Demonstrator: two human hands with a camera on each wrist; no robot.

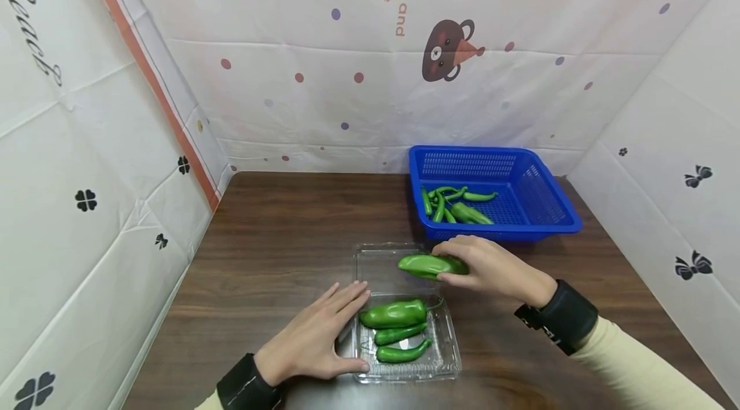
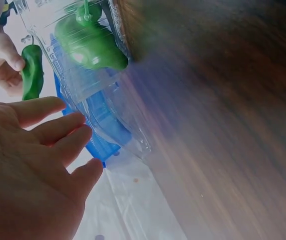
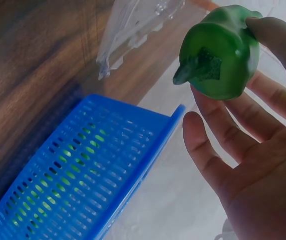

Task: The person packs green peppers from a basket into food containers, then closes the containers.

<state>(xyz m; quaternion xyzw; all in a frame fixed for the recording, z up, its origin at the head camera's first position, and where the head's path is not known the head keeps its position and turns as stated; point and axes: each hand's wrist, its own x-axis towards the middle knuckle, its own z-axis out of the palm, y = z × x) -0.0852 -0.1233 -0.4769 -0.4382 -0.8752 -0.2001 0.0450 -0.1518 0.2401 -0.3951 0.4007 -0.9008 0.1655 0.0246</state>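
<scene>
My right hand point(image 1: 482, 267) grips a large green pepper point(image 1: 426, 265) above the raised lid half of a clear plastic clamshell box point(image 1: 453, 365). In the right wrist view the stem end of that pepper point(image 3: 223, 55) faces the camera, between thumb and fingers. My left hand point(image 1: 318, 336) lies spread along the box's left side, fingertips at its edge and thumb near the front corner. Inside the box lie a large green pepper point(image 1: 396, 314) and two slimmer ones, a middle pepper point(image 1: 400, 334) and a front pepper point(image 1: 403, 352), roughly parallel.
Behind the box, to the right, stands a blue perforated basket point(image 1: 537, 201) holding several green peppers point(image 1: 471, 213), mostly at its left. Brown wood-grain table point(image 1: 277, 223) lies under everything. Patterned white cloth point(image 1: 324, 101) hangs at the back and both sides.
</scene>
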